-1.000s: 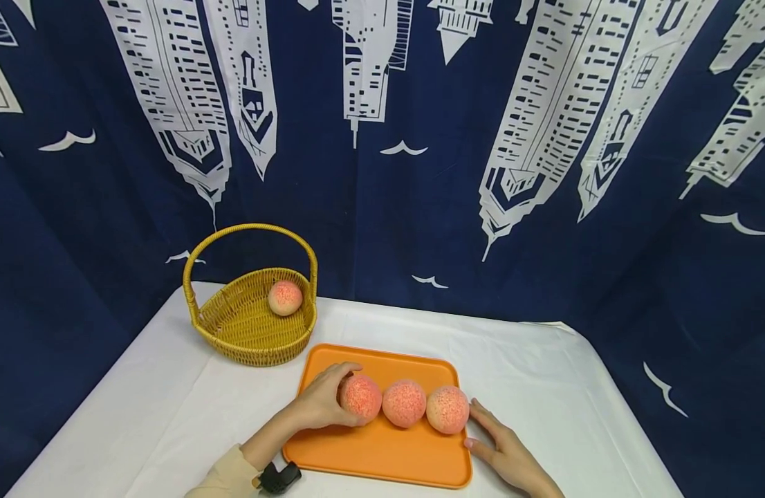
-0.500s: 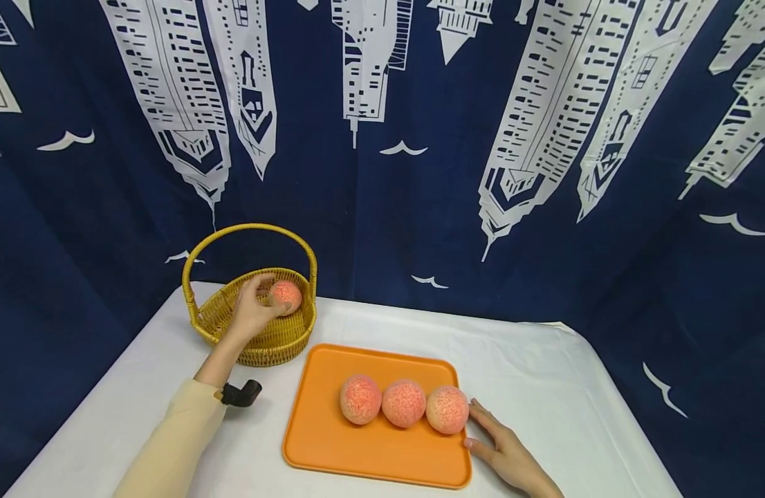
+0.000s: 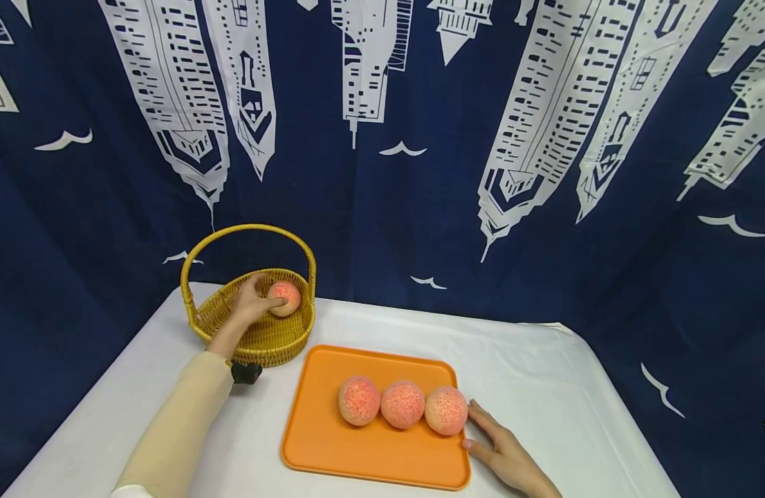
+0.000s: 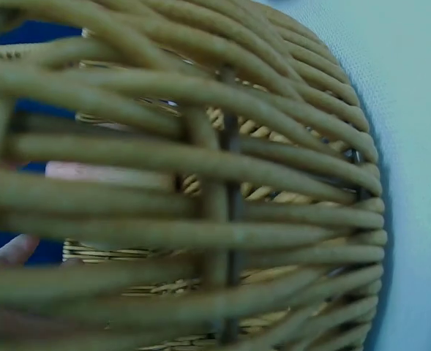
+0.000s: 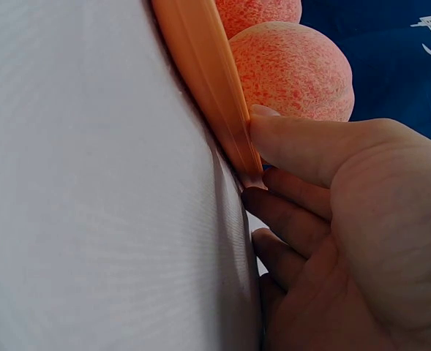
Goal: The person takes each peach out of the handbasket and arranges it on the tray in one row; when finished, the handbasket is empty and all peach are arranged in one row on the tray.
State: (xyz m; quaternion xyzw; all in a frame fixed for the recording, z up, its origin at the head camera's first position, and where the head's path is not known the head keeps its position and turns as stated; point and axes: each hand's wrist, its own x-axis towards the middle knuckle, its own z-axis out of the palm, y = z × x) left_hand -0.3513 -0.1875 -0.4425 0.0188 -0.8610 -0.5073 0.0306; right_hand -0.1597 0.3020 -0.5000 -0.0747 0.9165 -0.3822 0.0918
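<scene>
Inside the yellow wicker basket (image 3: 268, 358) at the back left, my left hand (image 3: 250, 304) grips a round pink peach (image 3: 286, 296), the thumb across its near side. In the left wrist view the basket's wicker wall (image 4: 288, 212) hides most of that hand and the peach. Three more peaches sit in a row on an orange tray (image 3: 373, 456): a left one (image 3: 359, 401), a middle one (image 3: 402, 404) and a right one (image 3: 446, 411). My right hand (image 3: 505, 453) pinches the tray's right edge, thumb on the rim (image 5: 233, 124) and fingers against its side, beside the right peach.
A white cloth covers the table (image 3: 544, 373). Behind it hangs a dark blue curtain (image 3: 382, 228) printed with white buildings and birds. The basket's tall arched handle (image 3: 258, 227) rises above the left hand. A black wrist device (image 3: 245, 373) is on the left wrist.
My left hand has left the tray's left peach and moved back and left into the basket, now around the peach there. The right hand and the tray have stayed put.
</scene>
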